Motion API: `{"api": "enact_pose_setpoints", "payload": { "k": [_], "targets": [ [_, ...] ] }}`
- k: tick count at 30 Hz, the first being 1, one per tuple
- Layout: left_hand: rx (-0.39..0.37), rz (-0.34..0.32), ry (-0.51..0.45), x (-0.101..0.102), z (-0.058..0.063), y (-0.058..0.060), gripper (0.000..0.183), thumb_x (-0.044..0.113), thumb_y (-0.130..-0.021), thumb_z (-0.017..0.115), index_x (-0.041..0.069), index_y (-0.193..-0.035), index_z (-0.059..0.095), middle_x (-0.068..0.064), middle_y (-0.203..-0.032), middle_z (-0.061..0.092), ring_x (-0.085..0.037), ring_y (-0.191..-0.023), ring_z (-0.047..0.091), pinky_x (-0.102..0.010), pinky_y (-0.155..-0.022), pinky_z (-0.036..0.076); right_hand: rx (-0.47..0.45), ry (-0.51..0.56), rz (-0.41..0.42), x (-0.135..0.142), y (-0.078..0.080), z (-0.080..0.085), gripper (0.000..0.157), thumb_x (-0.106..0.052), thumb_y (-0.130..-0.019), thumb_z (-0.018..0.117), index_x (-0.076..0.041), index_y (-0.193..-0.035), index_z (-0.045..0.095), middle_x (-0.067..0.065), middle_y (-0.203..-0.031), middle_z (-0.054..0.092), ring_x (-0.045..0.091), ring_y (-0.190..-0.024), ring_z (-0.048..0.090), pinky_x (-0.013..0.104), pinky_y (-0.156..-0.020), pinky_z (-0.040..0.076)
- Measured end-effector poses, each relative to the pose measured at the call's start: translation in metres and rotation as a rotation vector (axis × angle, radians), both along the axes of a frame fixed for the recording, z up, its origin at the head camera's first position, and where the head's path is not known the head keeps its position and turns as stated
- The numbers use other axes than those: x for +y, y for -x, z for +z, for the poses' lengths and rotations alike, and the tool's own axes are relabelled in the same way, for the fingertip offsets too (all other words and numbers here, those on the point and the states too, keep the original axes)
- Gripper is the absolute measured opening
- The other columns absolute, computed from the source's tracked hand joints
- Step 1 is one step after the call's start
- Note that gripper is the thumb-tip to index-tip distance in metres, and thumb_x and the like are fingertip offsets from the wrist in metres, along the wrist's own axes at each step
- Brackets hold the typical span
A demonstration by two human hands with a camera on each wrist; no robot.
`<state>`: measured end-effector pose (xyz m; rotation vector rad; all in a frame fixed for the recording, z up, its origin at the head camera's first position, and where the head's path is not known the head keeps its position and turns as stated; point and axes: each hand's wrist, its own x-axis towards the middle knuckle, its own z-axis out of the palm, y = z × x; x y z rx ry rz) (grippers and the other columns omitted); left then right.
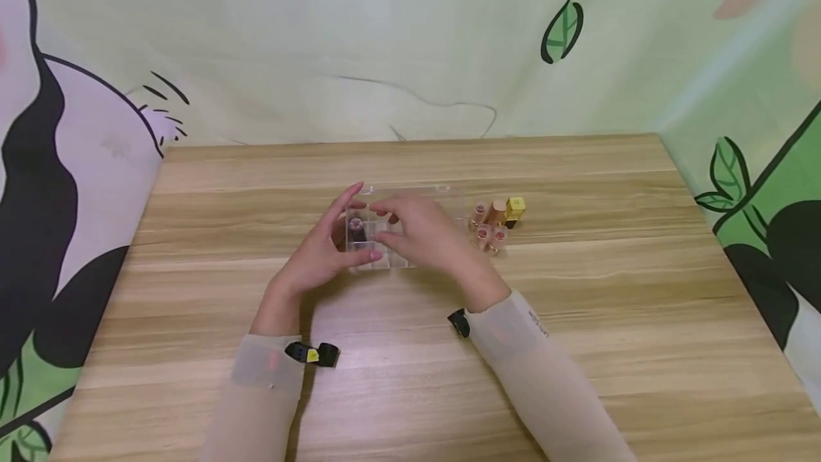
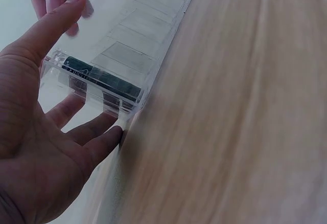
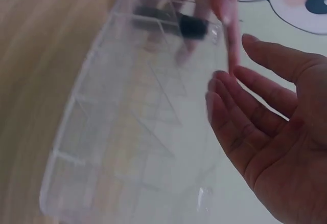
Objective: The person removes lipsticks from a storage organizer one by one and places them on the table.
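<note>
A clear plastic compartment box (image 1: pixel 398 261) lies in the middle of the table. My left hand (image 1: pixel 316 252) grips its left end, thumb along the near side and fingers round the end. Inside the leftmost compartment is a dark lipstick tube (image 2: pixel 102 76), whose round end shows pinkish from above. Over the box's left part hovers my right hand (image 1: pixel 426 234), its fingers loosely bent close to that tube. In the right wrist view nothing lies between the right hand's thumb and fingers (image 3: pixel 255 137).
Just right of the box stand several lipsticks: pinkish clear-capped ones (image 1: pixel 483 235), a rose-gold tube (image 1: pixel 496 212) and a yellow-gold one (image 1: pixel 515 209) with a black base. The wooden table (image 1: pixel 577 348) meets a printed cloth backdrop (image 1: pixel 410 41) at its far edge.
</note>
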<state>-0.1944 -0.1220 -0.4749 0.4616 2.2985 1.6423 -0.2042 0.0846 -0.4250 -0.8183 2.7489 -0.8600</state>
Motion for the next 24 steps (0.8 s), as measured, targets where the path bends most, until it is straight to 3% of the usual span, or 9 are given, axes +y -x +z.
{"api": "enact_pose_setpoints", "payload": {
  "k": [6, 10, 24],
  "targets": [
    [-0.017, -0.015, -0.049, -0.001, -0.003, 0.001, 0.103, 0.019, -0.076, 0.083, 0.048, -0.15, 0.018, -0.003, -0.157, 0.031, -0.027, -0.144, 0.031, -0.049, -0.119, 0.024, -0.004, -0.052, 0.031, -0.021, 0.008, -0.008, 0.045, -0.025, -0.091, 0.066, -0.015, -0.134, 0.058, 0.004, -0.127, 0.065, 0.022, -0.109, 0.063, 0.035, -0.093, 0.052],
    [-0.022, -0.028, -0.076, -0.001, -0.004, 0.001, 0.102, 0.015, -0.077, 0.082, 0.047, -0.15, 0.018, 0.001, -0.151, 0.039, -0.023, -0.141, 0.036, -0.047, -0.119, 0.025, 0.015, -0.087, 0.046, -0.032, 0.012, -0.011, 0.037, -0.025, -0.091, 0.066, -0.015, -0.126, 0.063, 0.002, -0.115, 0.069, 0.019, -0.099, 0.065, 0.033, -0.086, 0.053],
    [-0.008, -0.022, -0.081, -0.001, -0.004, 0.001, 0.103, 0.009, -0.077, 0.081, 0.044, -0.151, 0.019, 0.0, -0.15, 0.039, -0.024, -0.14, 0.038, -0.047, -0.119, 0.025, 0.037, -0.098, -0.02, -0.039, 0.011, -0.016, 0.028, -0.026, -0.091, 0.067, -0.018, -0.118, 0.069, -0.002, -0.109, 0.071, 0.012, -0.093, 0.065, 0.031, -0.083, 0.053]
  ]
}}
